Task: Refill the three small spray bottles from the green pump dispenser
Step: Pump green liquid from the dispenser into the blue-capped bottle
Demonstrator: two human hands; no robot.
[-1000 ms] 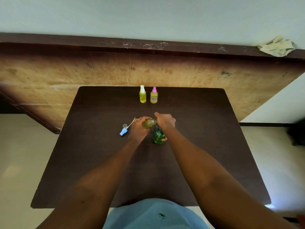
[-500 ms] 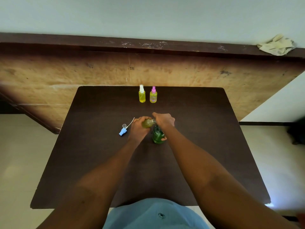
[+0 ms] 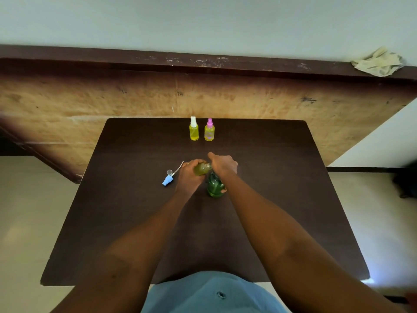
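Observation:
At the middle of the dark table stands the green pump dispenser. My right hand covers its top, fingers curled round the pump head. My left hand grips a small uncapped spray bottle of yellow-green liquid, tilted with its neck at the pump. That bottle's blue spray cap with its tube lies on the table just left of my left hand. Two capped small bottles of yellow liquid stand upright at the far edge: one with a white cap, one with a pink cap.
A wooden board leans behind the table's far edge, with a dark ledge above it. A crumpled cloth lies on that ledge at the far right. Pale floor shows on both sides of the table.
Both hands, the held bottle and the dispenser stay in almost the same place. The view has shifted very slightly.

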